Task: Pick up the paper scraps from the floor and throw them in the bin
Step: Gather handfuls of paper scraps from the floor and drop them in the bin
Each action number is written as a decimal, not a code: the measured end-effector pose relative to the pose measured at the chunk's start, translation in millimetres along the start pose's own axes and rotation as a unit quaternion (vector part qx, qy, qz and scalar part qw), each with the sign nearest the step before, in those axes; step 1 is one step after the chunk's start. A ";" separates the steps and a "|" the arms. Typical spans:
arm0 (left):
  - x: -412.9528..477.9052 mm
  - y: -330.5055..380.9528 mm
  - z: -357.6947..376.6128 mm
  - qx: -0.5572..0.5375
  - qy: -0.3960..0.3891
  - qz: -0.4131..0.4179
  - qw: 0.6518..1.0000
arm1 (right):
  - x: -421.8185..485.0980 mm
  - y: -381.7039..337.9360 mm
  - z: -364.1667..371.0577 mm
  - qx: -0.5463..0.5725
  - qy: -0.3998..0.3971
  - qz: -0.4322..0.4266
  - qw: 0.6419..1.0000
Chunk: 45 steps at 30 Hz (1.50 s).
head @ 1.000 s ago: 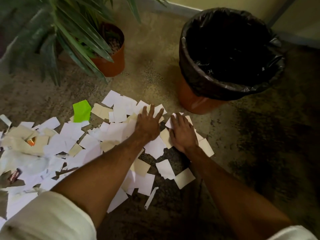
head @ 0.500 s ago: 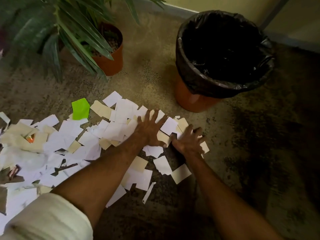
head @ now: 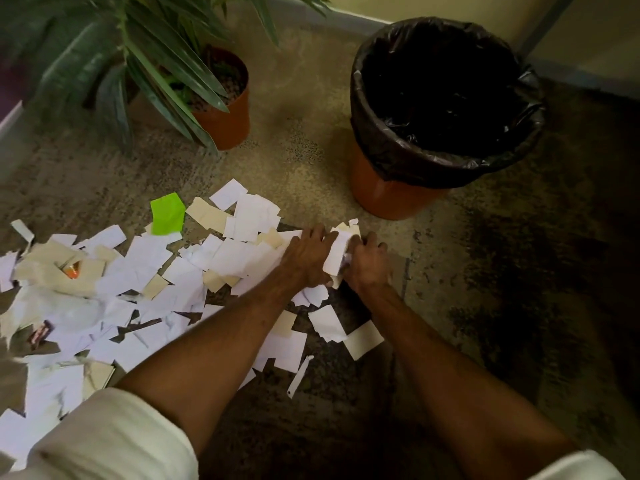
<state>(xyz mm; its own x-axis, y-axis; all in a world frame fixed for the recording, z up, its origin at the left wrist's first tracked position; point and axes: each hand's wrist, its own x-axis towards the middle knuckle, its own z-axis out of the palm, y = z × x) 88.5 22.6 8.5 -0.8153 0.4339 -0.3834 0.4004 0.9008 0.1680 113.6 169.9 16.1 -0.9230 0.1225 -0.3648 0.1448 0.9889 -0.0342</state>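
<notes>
Several white and tan paper scraps (head: 145, 271) lie spread over the floor from the left edge to the middle. My left hand (head: 304, 258) and my right hand (head: 369, 265) are pressed together at the pile's right end, with a small bunch of scraps (head: 341, 245) squeezed upright between them. The orange bin (head: 384, 188), lined with a black bag (head: 446, 95), stands behind and to the right of my hands, its mouth open.
A potted plant (head: 225, 112) in an orange pot stands at the back left, its long leaves hanging over the floor. A bright green scrap (head: 168, 213) lies at the pile's far edge. A wall runs along the back. Dark stained floor (head: 519, 306) stretches to the right.
My hands were flat and apart on the scraps. They have drawn together and gathered a bunch of scraps between them.
</notes>
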 end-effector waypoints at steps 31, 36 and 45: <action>-43.7 -19.9 -98.0 -0.211 0.136 -0.087 0.964 | -13.3 1.5 -66.2 0.346 0.052 0.006 0.937; -39.3 -28.5 -182.2 -0.222 0.266 -0.092 0.934 | -17.5 -24.3 -139.3 0.412 0.122 -0.056 0.901; -21.0 7.2 -302.4 -0.290 0.392 -0.027 0.873 | -39.5 -25.5 -255.5 0.541 0.189 -0.064 0.817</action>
<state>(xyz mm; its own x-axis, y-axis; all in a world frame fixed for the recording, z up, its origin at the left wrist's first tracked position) -17.9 25.1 292.4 -0.9531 0.0651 0.2957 0.2596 0.6785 0.6872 55.3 161.5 269.1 -0.9698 0.2437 0.0130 0.0796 0.3662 -0.9271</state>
